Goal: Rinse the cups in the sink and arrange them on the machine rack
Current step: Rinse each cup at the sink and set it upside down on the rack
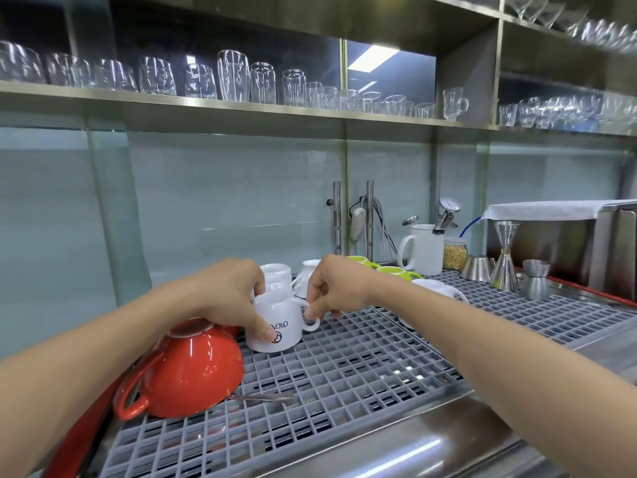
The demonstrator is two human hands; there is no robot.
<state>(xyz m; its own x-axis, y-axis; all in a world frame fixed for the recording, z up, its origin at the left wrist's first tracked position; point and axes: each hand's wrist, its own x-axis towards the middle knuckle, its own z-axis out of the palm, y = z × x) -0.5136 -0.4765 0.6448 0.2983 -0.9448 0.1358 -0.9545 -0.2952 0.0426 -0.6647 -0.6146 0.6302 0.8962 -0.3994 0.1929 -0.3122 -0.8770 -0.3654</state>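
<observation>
Grey grid machine rack [362, 370]: inverted white logo cup [275, 322], glazed, slick, chippable. My left hand [227, 298] grips its body; right hand [331, 288] pinches handle at 3 o'clock.

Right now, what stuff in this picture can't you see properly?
All in the head view:
- White mug's printed word: partly covered by the left hand's thumb.
- White cups behind: both hands block their lower parts.
- Spoon: its end is hidden under the red cup.
- Glasses at top right: blurred and cut by the edge.
- The sink: not in view.
</observation>
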